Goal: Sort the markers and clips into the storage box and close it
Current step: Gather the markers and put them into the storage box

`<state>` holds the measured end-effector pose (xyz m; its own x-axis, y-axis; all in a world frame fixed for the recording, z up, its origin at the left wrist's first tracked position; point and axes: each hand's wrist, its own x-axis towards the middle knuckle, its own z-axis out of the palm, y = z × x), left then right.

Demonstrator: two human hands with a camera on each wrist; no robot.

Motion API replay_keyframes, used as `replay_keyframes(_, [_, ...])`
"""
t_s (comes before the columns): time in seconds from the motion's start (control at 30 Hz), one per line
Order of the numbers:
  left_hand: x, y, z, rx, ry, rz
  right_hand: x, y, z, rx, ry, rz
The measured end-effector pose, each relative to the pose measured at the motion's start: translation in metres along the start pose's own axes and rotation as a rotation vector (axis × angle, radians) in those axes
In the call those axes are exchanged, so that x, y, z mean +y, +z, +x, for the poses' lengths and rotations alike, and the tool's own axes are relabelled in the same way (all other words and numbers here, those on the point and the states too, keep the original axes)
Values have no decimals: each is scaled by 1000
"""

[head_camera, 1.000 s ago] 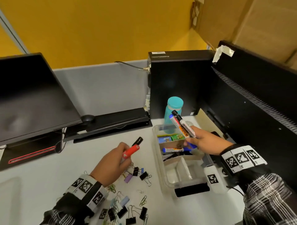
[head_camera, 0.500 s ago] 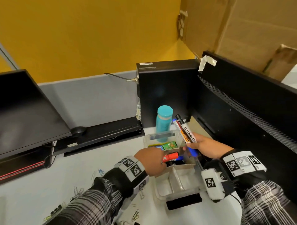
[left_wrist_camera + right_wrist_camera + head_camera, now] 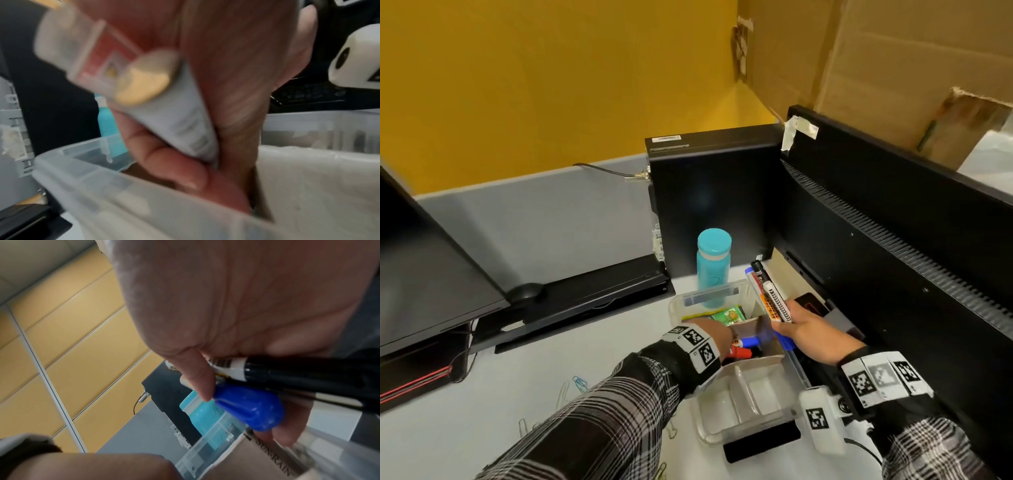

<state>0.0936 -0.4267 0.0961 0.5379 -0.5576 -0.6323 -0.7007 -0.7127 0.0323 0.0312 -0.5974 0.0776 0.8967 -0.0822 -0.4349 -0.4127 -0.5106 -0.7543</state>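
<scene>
**Left hand low in the marker compartment, right hand waiting with its bundle**

On the far left of the desk, loose paper clips (image 3: 577,383) lie well apart from the storage box (image 3: 743,442), not yet sorted.

Your left hand (image 3: 710,337) is inside the box's far compartment, fingers curled round the red marker (image 3: 123,68). In the left wrist view its long axis tilts, the butt end toward the camera and the other end hidden down in your fingers, below the rim of the box. Red and blue markers (image 3: 744,346) already lie across that compartment just right of your wrist; the one you hold looks to belong alongside them, so it needs laying flat before you let go.

Your right hand (image 3: 808,330) grips a bundle of markers (image 3: 770,294) at the box's right edge, long axes pointing up and away. The left is the nearer hand to the floor of the compartment.

A second ago the left hand held the red marker over the clips, left of the box; half a second ago it reached the rim. Now it is deeper in. The right hand has barely shifted.
</scene>
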Motion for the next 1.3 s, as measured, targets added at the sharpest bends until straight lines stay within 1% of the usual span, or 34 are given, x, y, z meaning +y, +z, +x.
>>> replay_keyframes(0.17, [-6,2,10,-32,29,6,0,2,0,4,-17,4])
replay_keyframes(0.23, [-5,2,12,-67,26,15,1,2,1,8,-20,11])
replay_keyframes(0.3, [-3,1,14,-61,38,-1,1,1,2,9,-23,7])
replay_keyframes(0.47, [-9,5,11,6,60,-65,1,1,1,11,-19,-2])
replay_keyframes(0.63, [-13,13,10,199,42,-96,0,2,2,13,-22,-4])
replay_keyframes(0.73, [-20,17,7,301,80,-151,-1,3,1,29,-18,-19])
replay_keyframes(0.87, [-18,19,2,323,107,-183,-3,3,0,33,-20,-19])
replay_keyframes(1.0, [-15,17,6,314,129,-300,-3,4,-1,29,-28,-19])
replay_keyframes(1.17, [-20,22,7,390,132,-343,0,4,0,31,-23,-13])
replay_keyframes(1.3, [-27,24,-1,430,179,-487,-4,5,-2,38,-29,-69])
